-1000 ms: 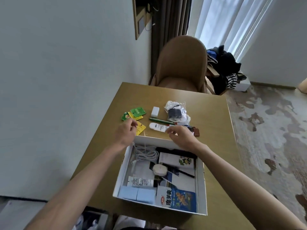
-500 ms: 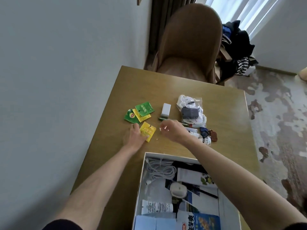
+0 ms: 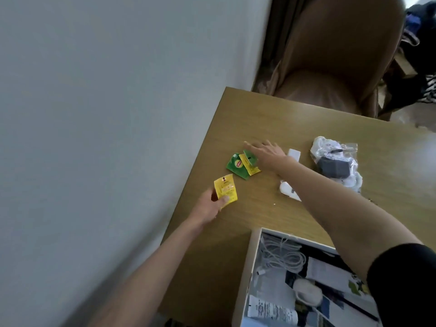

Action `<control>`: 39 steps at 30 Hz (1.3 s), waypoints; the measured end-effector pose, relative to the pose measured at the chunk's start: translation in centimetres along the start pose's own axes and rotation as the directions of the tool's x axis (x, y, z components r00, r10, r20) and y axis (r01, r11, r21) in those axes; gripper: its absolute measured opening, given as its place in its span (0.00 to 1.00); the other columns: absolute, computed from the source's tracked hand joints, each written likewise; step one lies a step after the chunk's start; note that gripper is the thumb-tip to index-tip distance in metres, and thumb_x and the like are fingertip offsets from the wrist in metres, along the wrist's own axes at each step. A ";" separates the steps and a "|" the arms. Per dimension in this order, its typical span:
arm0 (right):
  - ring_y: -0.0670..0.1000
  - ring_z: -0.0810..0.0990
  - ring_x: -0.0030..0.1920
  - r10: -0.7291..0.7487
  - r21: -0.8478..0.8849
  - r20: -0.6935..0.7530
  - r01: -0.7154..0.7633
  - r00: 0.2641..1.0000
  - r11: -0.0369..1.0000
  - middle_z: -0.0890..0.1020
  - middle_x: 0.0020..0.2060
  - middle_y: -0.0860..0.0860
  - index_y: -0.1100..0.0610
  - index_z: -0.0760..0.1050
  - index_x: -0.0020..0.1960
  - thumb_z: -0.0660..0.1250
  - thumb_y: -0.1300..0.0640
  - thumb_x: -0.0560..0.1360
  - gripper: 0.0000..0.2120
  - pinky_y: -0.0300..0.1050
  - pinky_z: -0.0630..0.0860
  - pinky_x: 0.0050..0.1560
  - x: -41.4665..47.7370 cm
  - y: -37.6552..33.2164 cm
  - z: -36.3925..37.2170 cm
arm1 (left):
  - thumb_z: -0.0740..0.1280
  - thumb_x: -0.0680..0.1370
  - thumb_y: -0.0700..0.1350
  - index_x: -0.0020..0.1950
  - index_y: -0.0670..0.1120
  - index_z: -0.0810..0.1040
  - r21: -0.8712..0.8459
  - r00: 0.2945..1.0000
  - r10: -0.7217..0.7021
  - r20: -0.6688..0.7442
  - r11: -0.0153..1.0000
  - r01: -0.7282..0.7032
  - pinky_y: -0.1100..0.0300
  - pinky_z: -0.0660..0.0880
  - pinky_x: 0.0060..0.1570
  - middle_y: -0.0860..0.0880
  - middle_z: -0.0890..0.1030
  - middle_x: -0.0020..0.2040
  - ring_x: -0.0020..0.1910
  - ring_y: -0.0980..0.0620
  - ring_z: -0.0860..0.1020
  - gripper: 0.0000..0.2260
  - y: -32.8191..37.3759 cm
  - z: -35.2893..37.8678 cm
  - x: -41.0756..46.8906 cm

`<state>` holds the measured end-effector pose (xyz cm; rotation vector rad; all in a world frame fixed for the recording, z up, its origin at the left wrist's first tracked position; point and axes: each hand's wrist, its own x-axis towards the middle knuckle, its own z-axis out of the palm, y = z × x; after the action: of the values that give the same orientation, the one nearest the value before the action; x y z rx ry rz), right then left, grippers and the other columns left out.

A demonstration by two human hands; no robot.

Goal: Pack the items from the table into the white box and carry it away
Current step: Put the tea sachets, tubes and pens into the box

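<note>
My left hand pinches a yellow tea sachet by its lower edge, near the table's left edge. My right hand reaches flat, fingers spread, over a small pile of green and yellow tea sachets, touching its right side. Partly hidden behind my right forearm are a small white block and a white flat item. A clear plastic bag with a dark charger lies to the right. The white box sits at the near right, holding a cable, a tube and booklets.
The wooden table stands against a pale wall on the left. A brown padded chair is at the far side. Clothes are piled at the top right corner.
My left hand has picked up the yellow sachet and drawn it back left. My right hand moved left onto the sachet pile. The view swung down and left.
</note>
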<state>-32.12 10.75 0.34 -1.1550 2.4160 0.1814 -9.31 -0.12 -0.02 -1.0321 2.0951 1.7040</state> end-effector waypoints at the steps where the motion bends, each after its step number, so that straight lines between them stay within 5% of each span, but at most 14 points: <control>1: 0.60 0.62 0.73 0.019 -0.026 -0.001 -0.019 1.000 0.999 0.64 0.75 0.56 0.51 0.49 0.80 0.65 0.55 0.78 0.36 0.59 0.64 0.70 0.1 -0.1 0.4 | 0.66 0.78 0.50 0.59 0.53 0.74 -0.060 1.000 0.001 -0.005 0.998 -0.002 0.60 0.74 0.38 0.55 0.80 0.52 0.44 0.55 0.78 0.10 0.1 -0.5 -0.8; 5: 0.58 0.69 0.64 0.061 0.041 -0.133 -0.056 0.989 0.998 0.77 0.62 0.56 0.57 0.72 0.65 0.66 0.53 0.77 0.18 0.52 0.69 0.60 -1.7 -0.4 0.3 | 0.66 0.78 0.50 0.58 0.52 0.75 -0.230 0.999 0.041 0.020 0.973 -0.036 0.59 0.77 0.39 0.53 0.82 0.53 0.46 0.52 0.82 0.10 0.7 -0.7 -2.9; 7: 0.58 0.72 0.59 0.085 0.251 -0.237 -0.023 0.968 0.968 0.80 0.53 0.57 0.59 0.76 0.54 0.65 0.54 0.78 0.10 0.50 0.68 0.52 -4.1 -0.4 -1.0 | 0.66 0.78 0.48 0.58 0.52 0.75 -0.273 0.996 0.091 0.024 0.959 -0.081 0.60 0.76 0.37 0.54 0.83 0.52 0.44 0.53 0.82 0.09 1.1 0.1 -3.7; 11: 0.52 0.76 0.40 0.289 0.795 -0.363 0.132 0.886 0.593 0.80 0.39 0.56 0.61 0.78 0.46 0.68 0.56 0.77 0.08 0.46 0.71 0.39 -11.6 -1.0 -3.8 | 0.66 0.79 0.47 0.57 0.49 0.75 -0.346 0.988 0.116 -0.102 0.927 -0.145 0.62 0.75 0.35 0.50 0.83 0.50 0.37 0.57 0.80 0.08 2.5 1.9 -5.3; 14: 0.42 0.74 0.32 0.167 0.904 -0.265 0.184 0.950 0.386 0.80 0.36 0.51 0.56 0.78 0.44 0.69 0.55 0.78 0.06 0.35 0.71 0.33 -17.4 -2.3 -4.4 | 0.64 0.80 0.48 0.58 0.46 0.75 -0.337 0.970 0.187 -0.153 0.913 -0.229 0.61 0.75 0.35 0.49 0.83 0.48 0.37 0.55 0.80 0.10 3.8 3.0 -7.2; 18: 0.48 0.82 0.46 0.092 0.874 -0.224 0.158 0.970 0.459 0.84 0.46 0.54 0.59 0.79 0.49 0.70 0.55 0.77 0.07 0.43 0.79 0.45 -22.0 -3.1 -2.9 | 0.58 0.82 0.48 0.51 0.48 0.75 -0.225 0.929 0.364 -0.065 0.901 -0.370 0.64 0.74 0.30 0.49 0.81 0.41 0.34 0.56 0.79 0.08 4.6 5.5 -10.9; 23: 0.52 0.84 0.49 0.226 0.928 -0.296 0.223 0.928 0.298 0.81 0.50 0.52 0.52 0.73 0.48 0.73 0.59 0.74 0.09 0.50 0.83 0.48 -27.7 -2.7 0.1 | 0.60 0.76 0.61 0.46 0.47 0.77 -0.157 0.880 0.474 0.005 0.870 -0.468 0.64 0.74 0.28 0.52 0.82 0.35 0.32 0.55 0.78 0.18 3.6 9.0 -15.9; 29: 0.51 0.84 0.50 0.167 0.975 -0.201 0.182 0.965 0.127 0.82 0.51 0.55 0.55 0.70 0.63 0.71 0.59 0.75 0.18 0.44 0.83 0.45 -34.4 -1.2 4.2 | 0.64 0.79 0.49 0.52 0.52 0.80 -0.125 0.878 0.478 -0.012 0.871 -0.476 0.63 0.73 0.29 0.51 0.82 0.39 0.34 0.56 0.77 0.05 2.5 14.2 -19.6; 33: 0.47 0.85 0.48 0.065 0.951 -0.161 0.137 0.985 0.277 0.84 0.47 0.52 0.54 0.75 0.54 0.68 0.61 0.77 0.07 0.41 0.82 0.45 -38.1 0.6 6.7 | 0.64 0.80 0.46 0.56 0.53 0.76 -0.005 0.899 0.419 0.126 0.907 -0.422 0.61 0.75 0.33 0.48 0.82 0.43 0.39 0.54 0.79 0.06 1.5 16.1 -20.8; 39: 0.49 0.79 0.50 -0.151 0.545 0.091 0.078 0.984 0.835 0.78 0.50 0.48 0.51 0.72 0.52 0.68 0.56 0.76 0.07 0.41 0.79 0.44 -39.9 2.3 9.2 | 0.62 0.80 0.51 0.61 0.51 0.75 0.330 0.933 0.342 0.110 0.873 -0.359 0.57 0.75 0.50 0.53 0.79 0.53 0.53 0.53 0.77 0.11 -0.1 16.7 -20.5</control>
<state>-8.90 43.16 10.03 -0.9757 2.0691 -0.4302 1.57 22.88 7.29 -0.5228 2.5482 1.3966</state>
